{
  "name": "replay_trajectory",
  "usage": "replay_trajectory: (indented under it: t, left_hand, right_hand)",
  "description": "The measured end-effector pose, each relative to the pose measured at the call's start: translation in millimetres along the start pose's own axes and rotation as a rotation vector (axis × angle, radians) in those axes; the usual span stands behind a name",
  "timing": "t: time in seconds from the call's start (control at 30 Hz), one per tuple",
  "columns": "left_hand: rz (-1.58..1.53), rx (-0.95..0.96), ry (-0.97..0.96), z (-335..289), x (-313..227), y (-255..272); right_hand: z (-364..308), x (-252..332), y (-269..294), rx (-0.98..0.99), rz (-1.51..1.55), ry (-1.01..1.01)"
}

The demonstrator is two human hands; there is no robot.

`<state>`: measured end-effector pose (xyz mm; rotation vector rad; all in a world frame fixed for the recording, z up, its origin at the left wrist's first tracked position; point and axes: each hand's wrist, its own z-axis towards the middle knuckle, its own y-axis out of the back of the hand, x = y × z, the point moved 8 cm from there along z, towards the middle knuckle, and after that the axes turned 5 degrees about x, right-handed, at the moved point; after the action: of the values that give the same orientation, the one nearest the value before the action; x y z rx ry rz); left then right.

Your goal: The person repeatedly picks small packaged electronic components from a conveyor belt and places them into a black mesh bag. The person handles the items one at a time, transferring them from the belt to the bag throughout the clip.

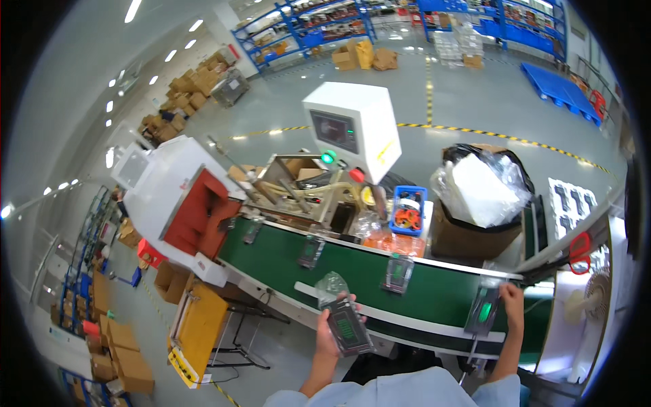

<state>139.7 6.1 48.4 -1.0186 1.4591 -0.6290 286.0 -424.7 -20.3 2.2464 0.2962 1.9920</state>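
Observation:
My left hand (327, 334) grips a flat dark package (348, 328) with a green panel on its face, held over the near edge of the green conveyor belt (352, 268). A loose clear plastic bag end sticks up from its top. At the right end of the belt, my right hand (513, 302) has its fingers closed at the right edge of another bagged dark package (483, 309) with a bright green patch. Further left along the belt lie similar bagged packages, one at the middle (398, 273), one beyond it (311, 252) and a small one (253, 231).
A white tunnel machine (176, 190) with red curtains stands over the belt's left end. Behind the belt are a white control box (352, 129), a blue bin (409, 210) and a lined carton (475, 234). A fan (595, 298) stands at right; a yellow-topped stand (198, 329) sits left.

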Motion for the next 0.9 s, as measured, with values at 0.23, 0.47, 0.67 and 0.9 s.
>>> replay_trajectory:
  t: [0.23, 0.47, 0.67, 0.9]
  left_hand:
    - [0.095, -0.147, 0.012, -19.1, 23.5, 42.3]
    - [0.091, -0.132, 0.066, -21.8, 30.1, 26.6]
    - [0.102, -0.091, 0.082, -28.2, 30.9, 16.0]
    - [0.183, -0.103, 0.256, -34.6, 51.0, 14.4]
  right_hand:
    - [73.0, -116.1, 89.3, -0.233, -0.272, -0.001]
    - [92.9, -134.2, -3.7, -0.213, -0.248, -0.054]
    - [85.8, -121.1, -33.3, -0.456, -0.545, -0.042]
    - [64.2, -87.4, -40.6, -0.480, -0.617, -0.045]
